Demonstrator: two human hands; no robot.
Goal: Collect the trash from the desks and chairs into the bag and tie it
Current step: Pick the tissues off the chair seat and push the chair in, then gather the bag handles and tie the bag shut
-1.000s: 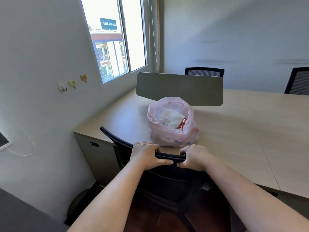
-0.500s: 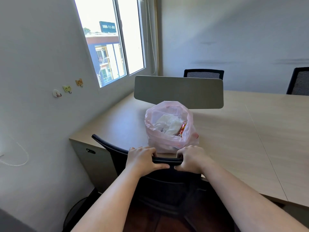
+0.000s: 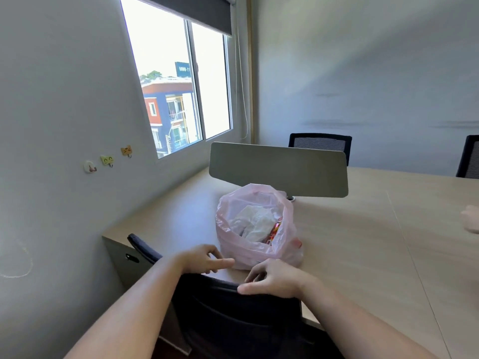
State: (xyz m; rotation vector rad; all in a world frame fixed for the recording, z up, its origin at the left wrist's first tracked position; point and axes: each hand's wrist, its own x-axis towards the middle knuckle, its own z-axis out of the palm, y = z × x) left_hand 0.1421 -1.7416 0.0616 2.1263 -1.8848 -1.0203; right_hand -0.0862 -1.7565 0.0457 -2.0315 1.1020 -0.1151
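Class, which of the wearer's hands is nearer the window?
Left. The left hand is beside the bag toward the window; the right hand is further right, above the chair back.

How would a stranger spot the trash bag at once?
Find the long pale wooden desk by the window. Near its front edge, in front of the grey divider panel, stands a pink plastic bag, its mouth open on crumpled white paper. It is the only soft, pink thing on the desk.
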